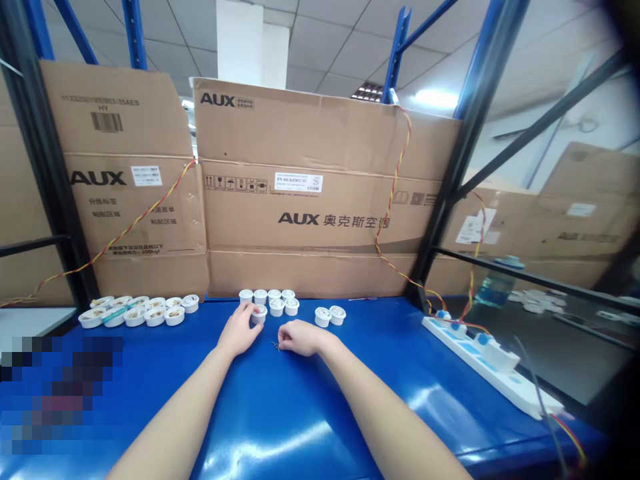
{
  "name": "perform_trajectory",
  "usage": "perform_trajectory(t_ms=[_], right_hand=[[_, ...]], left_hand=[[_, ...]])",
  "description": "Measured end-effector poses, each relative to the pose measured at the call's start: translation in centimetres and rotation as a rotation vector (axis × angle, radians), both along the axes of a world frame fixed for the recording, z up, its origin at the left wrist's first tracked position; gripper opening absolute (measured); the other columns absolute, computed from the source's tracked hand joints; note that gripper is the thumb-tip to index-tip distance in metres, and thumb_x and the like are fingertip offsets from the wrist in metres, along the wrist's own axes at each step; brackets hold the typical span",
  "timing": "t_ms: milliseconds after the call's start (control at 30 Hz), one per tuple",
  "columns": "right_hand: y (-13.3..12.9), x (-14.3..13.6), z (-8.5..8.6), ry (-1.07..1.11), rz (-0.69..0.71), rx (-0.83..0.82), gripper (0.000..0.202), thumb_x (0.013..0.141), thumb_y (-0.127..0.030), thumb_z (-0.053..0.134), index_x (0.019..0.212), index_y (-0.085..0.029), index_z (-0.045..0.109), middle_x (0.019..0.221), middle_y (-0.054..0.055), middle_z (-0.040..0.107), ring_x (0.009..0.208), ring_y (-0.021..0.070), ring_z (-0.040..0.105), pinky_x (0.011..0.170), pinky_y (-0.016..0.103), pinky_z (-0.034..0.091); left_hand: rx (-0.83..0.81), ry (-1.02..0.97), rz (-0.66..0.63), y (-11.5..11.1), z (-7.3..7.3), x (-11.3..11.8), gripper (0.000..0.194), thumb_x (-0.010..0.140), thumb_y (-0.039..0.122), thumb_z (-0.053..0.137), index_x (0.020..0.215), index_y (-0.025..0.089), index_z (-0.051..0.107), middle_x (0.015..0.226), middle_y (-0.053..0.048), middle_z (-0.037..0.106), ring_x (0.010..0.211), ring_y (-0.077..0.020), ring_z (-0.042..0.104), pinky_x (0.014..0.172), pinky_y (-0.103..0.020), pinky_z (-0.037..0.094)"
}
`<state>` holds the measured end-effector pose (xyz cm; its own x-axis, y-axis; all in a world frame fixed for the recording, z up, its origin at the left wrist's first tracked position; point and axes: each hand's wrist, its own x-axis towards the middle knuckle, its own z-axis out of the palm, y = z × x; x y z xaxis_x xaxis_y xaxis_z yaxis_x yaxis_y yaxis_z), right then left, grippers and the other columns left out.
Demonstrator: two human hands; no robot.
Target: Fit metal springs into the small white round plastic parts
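My left hand [240,330] has its thumb and fingers around a small round white cup [259,314] standing on the blue table. My right hand [300,337] is closed in a pinch at the tabletop, a little nearer to me. At its fingertips are a few thin, dark metal pieces [275,345], too small to name surely. Just behind the hands stand several similar white cups [277,307] in two rows. A pair of white cups [323,317] stands to the right of them.
At the left are two rows of white cups [135,317] with small bits inside, a teal strip [115,314] across some. A white power strip [493,367] with plugs and a cable runs along the right edge. Cardboard sheets [310,187] and black posts [453,167] bound the blue table [270,407].
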<state>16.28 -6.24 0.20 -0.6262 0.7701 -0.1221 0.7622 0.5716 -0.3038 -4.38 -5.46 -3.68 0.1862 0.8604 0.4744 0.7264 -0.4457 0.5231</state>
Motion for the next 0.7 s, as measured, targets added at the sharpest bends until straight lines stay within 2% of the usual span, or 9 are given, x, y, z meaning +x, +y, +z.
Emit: perform_trajectory(t_ms=[233, 433, 600, 700], right_hand=[[-0.3, -0.1, 0.6, -0.059, 0.014, -0.030, 0.018, 0.081, -0.026, 0.057, 0.091, -0.019, 0.070, 0.090, 0.004, 0.072, 0.074, 0.0159, 0.062, 0.058, 0.022, 0.038], [-0.2, 0.2, 0.4, -0.028, 0.017, -0.040, 0.019, 0.082, -0.025, 0.055, 0.091, -0.019, 0.070, 0.091, 0.004, 0.072, 0.074, 0.0152, 0.061, 0.060, 0.021, 0.038], [0.5, 0.8, -0.2, 0.077, 0.003, -0.063, 0.021, 0.086, -0.030, 0.052, 0.093, -0.018, 0.068, 0.092, 0.004, 0.070, 0.075, 0.0143, 0.060, 0.064, 0.021, 0.040], [0.9, 1.0, -0.5, 0.136, -0.003, -0.069, 0.020, 0.087, -0.028, 0.051, 0.091, -0.017, 0.067, 0.088, 0.003, 0.068, 0.073, 0.0133, 0.058, 0.065, 0.022, 0.040]], left_hand=[[0.001, 0.004, 0.000, 0.2, -0.1, 0.0, 0.020, 0.076, 0.025, 0.059, 0.096, 0.024, 0.055, 0.116, -0.004, 0.055, 0.100, -0.0213, 0.059, 0.090, -0.033, 0.046], [0.017, 0.003, -0.002, 0.2, -0.1, 0.0, 0.020, 0.076, 0.024, 0.059, 0.096, 0.024, 0.056, 0.116, -0.004, 0.055, 0.103, -0.0217, 0.058, 0.092, -0.034, 0.045], [0.174, -0.008, 0.030, -0.4, 1.1, 0.3, 0.012, 0.081, 0.023, 0.054, 0.092, 0.023, 0.057, 0.116, -0.005, 0.057, 0.111, -0.0229, 0.053, 0.096, -0.036, 0.042], [0.216, 0.074, -0.095, -1.3, 2.0, 1.0, 0.010, 0.082, 0.021, 0.052, 0.087, 0.023, 0.060, 0.105, -0.004, 0.062, 0.104, -0.0217, 0.056, 0.093, -0.035, 0.043]])
